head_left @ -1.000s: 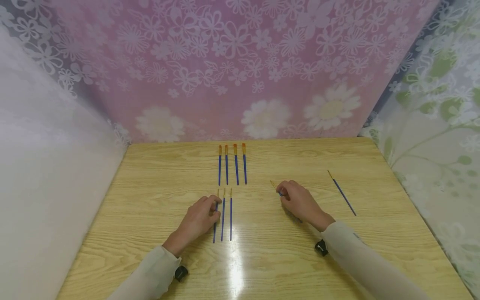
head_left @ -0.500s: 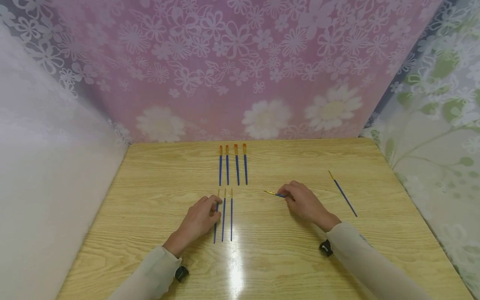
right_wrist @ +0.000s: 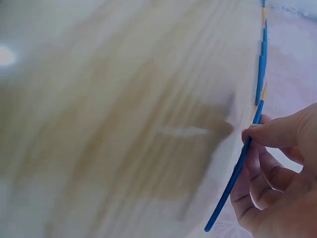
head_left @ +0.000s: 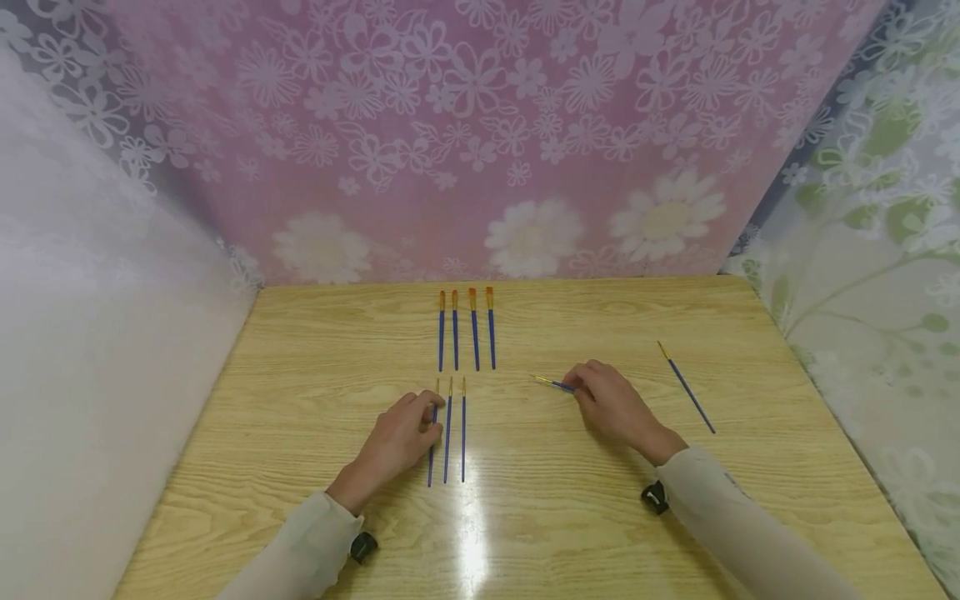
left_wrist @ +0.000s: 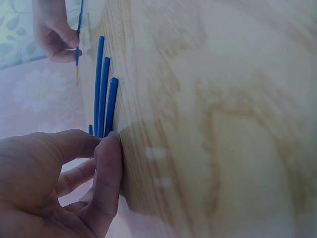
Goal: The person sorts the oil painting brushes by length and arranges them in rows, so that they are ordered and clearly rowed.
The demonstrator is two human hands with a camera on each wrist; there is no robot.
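My right hand (head_left: 613,404) pinches a thin blue-handled paintbrush (head_left: 562,385) between thumb and fingers, its gold end pointing left. In the right wrist view, the handle (right_wrist: 229,186) of that brush is held tilted above the table. My left hand (head_left: 399,432) has its thumb and index finger on the leftmost paintbrush (head_left: 431,467) of a near row of three thin ones. Part of that handle is covered by the fingers. Beside it lie the middle thin brush (head_left: 447,442) and the right thin brush (head_left: 463,437), roughly parallel.
Several wider paintbrushes with orange bristles lie in a row farther back, among them a rightmost wide brush (head_left: 491,333). Another thin paintbrush (head_left: 690,392) lies slanted at the right of the wooden table (head_left: 300,350). A pink flowered cloth (head_left: 420,167) hangs behind the table.
My right hand has moved slightly right, and the brush in it has swung from a steep slant to nearly level, gold end left. My left hand stays on the leftmost thin brush.
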